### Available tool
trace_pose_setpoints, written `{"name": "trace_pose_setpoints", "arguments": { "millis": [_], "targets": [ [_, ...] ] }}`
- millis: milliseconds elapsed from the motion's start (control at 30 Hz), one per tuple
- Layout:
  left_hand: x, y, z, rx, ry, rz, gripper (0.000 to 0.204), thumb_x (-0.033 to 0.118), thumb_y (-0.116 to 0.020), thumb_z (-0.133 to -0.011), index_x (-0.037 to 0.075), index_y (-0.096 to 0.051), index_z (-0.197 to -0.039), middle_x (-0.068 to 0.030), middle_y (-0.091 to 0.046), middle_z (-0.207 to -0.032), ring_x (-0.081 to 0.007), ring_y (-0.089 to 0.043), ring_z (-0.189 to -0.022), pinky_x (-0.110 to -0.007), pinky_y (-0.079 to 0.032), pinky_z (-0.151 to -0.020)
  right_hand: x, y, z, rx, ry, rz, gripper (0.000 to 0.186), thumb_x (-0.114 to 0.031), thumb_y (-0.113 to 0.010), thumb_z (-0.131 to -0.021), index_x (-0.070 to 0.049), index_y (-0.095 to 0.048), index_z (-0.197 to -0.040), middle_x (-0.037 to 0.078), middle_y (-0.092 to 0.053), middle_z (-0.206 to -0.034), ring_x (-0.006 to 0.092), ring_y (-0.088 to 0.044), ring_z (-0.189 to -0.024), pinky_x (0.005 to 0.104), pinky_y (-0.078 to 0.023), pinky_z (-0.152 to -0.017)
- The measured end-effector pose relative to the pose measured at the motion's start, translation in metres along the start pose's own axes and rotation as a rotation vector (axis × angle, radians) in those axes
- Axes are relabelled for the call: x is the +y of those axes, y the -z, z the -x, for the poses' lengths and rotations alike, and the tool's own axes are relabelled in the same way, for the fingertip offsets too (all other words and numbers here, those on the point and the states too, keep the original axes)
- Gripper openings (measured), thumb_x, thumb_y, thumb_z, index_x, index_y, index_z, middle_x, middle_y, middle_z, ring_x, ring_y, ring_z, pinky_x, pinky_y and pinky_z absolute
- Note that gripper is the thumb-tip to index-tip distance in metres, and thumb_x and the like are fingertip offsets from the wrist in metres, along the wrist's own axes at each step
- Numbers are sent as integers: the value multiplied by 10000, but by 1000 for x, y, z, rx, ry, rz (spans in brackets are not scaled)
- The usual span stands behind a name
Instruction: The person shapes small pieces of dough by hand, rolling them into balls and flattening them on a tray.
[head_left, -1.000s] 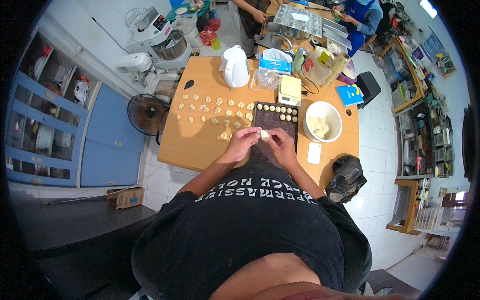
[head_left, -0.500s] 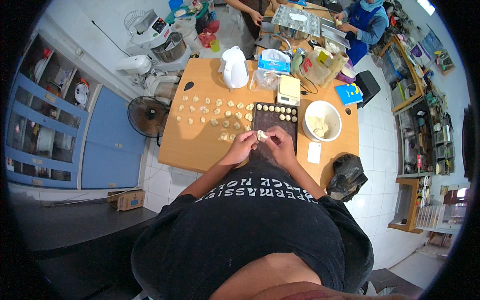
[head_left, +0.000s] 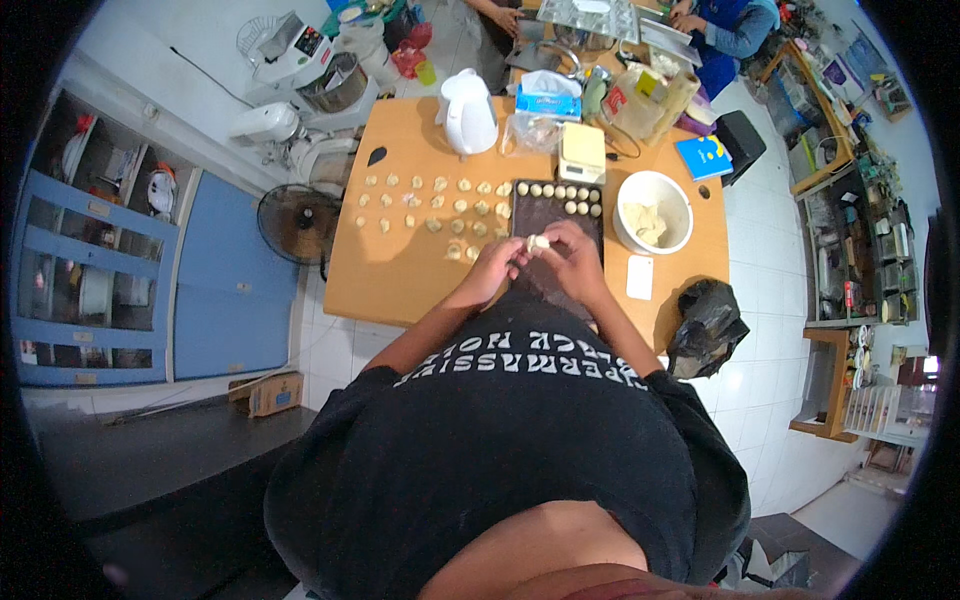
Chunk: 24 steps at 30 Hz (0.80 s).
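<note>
Between my fingertips is a small piece of pale dough (head_left: 538,243), over the near part of a dark baking tray (head_left: 540,211). My left hand (head_left: 497,266) pinches it from the left, and my right hand (head_left: 574,258) has its fingers closed on it from the right. Smooth dough balls (head_left: 571,193) stand in rows along the tray's far side. To the left, several rough dough pieces (head_left: 437,201) lie in loose rows on the wooden table (head_left: 350,280). A white bowl (head_left: 684,229) right of the tray holds a mass of pale dough (head_left: 648,224).
A white card-like scraper (head_left: 640,278) lies below the bowl, near a black plastic bag (head_left: 705,330). Behind the tray stand a kitchen scale (head_left: 582,153), a tissue box (head_left: 548,103) and a white jug (head_left: 468,115). Two people work at the far end. A fan (head_left: 300,222) stands at left.
The view has shifted, so the table sits a little higher and further right. My hands keep hold of the dough piece, its shape slightly changed between the fingers.
</note>
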<state>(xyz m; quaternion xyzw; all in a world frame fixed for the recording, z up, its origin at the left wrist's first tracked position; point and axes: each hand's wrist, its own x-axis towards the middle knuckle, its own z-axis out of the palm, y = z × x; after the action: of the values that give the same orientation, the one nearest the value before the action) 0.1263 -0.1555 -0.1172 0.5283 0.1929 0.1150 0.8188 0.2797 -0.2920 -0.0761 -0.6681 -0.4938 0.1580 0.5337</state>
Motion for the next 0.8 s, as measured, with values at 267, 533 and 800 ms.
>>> {"name": "trace_pose_setpoints", "arguments": {
  "millis": [267, 533, 800],
  "targets": [
    [15, -17, 8, 135, -43, -113, 220, 189, -514, -1064, 21, -653, -1039, 17, -589, -872, -77, -518, -764, -236, -434, -684, -9, -3, -4, -92, -221, -326, 227, -30, -739, -893, 22, -706, -1112, 77, -681, -1057, 141, -659, -933, 278, -521, -840],
    [27, -20, 11, 171, -311, -456, 186, 148, -529, -1049, 8, -634, -984, 42, -561, -821, -29, -465, -774, -221, -401, -693, -12, -6, -4, -91, -353, -674, 548, 14, -694, -924, -2, -524, -1445, 98, -656, -1269, 138, -631, -1120, 304, -512, -996],
    [0, 7, 2, 62, -23, -65, 250, 206, -478, -1077, 31, -646, -1136, -2, -617, -936, -94, -572, -839, -263, -481, -750, -26, -23, -10, 34, 63, 40, 405, 18, -730, -837, -44, -660, -1230, 159, -675, -1087, 298, -688, -981, 368, -554, -880]
  ]
}}
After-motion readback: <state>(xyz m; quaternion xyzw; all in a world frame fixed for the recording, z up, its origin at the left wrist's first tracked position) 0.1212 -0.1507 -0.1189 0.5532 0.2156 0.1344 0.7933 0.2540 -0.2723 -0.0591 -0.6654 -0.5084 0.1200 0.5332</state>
